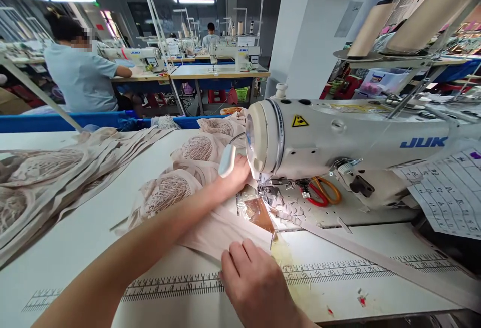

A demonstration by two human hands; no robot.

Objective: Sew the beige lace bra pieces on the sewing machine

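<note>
My left hand point(240, 173) reaches across to the far side of the sewing machine point(300, 137), beside its needle area. The machine head and a small white lamp point(227, 161) hide most of its fingers, so its grip cannot be seen. Closer to me, my right hand point(257, 280) is closed, fingers curled at the near edge of a beige bra piece point(229, 230). That sheer fabric runs under my left forearm toward the lace cups point(167, 192). A narrow beige strip point(361, 253) extends from the presser foot point(265, 192) to the lower right.
More beige lace garments point(48, 167) lie on the left of the table. Red and orange-handled scissors point(323, 191) rest behind the needle area. A printed ruler point(169, 288) crosses the front. Thread cones point(372, 27) stand upper right; a co-worker point(80, 72) sits beyond.
</note>
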